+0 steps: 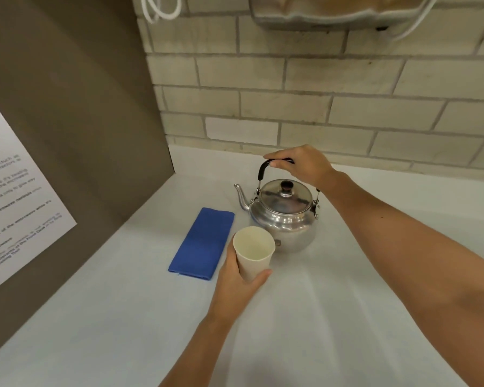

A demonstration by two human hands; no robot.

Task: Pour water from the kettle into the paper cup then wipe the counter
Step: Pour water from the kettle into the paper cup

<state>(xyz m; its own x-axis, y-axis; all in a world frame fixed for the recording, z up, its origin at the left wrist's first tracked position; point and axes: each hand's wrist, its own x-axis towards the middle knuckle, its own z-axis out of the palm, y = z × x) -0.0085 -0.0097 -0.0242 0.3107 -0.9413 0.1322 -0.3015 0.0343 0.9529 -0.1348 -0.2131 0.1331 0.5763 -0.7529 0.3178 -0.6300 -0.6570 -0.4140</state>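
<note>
A shiny metal kettle (284, 219) with a black knob on its lid stands on the white counter (333, 317), spout pointing left. My right hand (302, 164) is closed around its black top handle. My left hand (239, 283) holds a white paper cup (253, 251) just in front of the kettle, tilted slightly toward me; the cup looks empty. A folded blue cloth (204, 243) lies flat on the counter to the left of the cup and kettle.
A grey-brown side panel (76, 135) with a printed notice (14, 205) walls off the left. A brick wall (319, 107) runs behind the counter. A metal dispenser (333, 12) hangs on the wall above the kettle.
</note>
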